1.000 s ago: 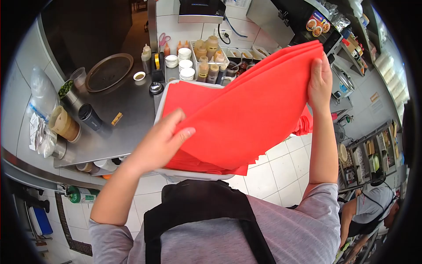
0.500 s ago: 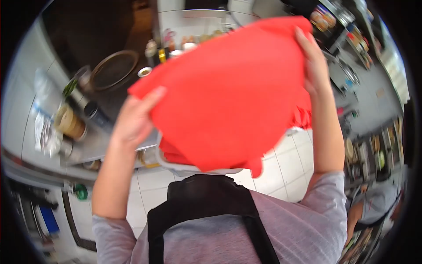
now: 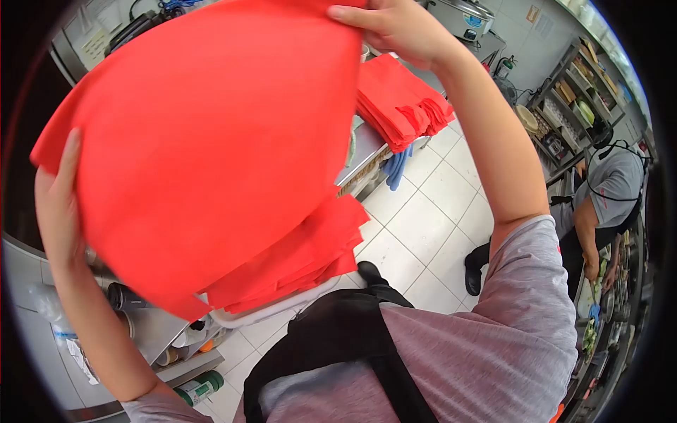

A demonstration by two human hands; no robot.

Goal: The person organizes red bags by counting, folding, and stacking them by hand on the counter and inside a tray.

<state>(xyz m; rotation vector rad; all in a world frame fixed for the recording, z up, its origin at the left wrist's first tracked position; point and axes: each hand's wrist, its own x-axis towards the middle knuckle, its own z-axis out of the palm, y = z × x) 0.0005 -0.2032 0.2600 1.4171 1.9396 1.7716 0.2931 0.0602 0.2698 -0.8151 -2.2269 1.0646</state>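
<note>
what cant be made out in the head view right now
Head view, all of these:
Left hand: most fingers, hidden behind the raised red sheet
Right hand: upper part, cut off by the top edge
Raised red sheet: far edge, partly cut off there too
White bin: inside, covered by red material

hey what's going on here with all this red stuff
A person holds up a large red sheet, the left hand at one edge and the right hand at another. More red pieces lie in a white tub below, and another red stack rests on a metal surface beyond. A co-worker stands nearby.
</note>
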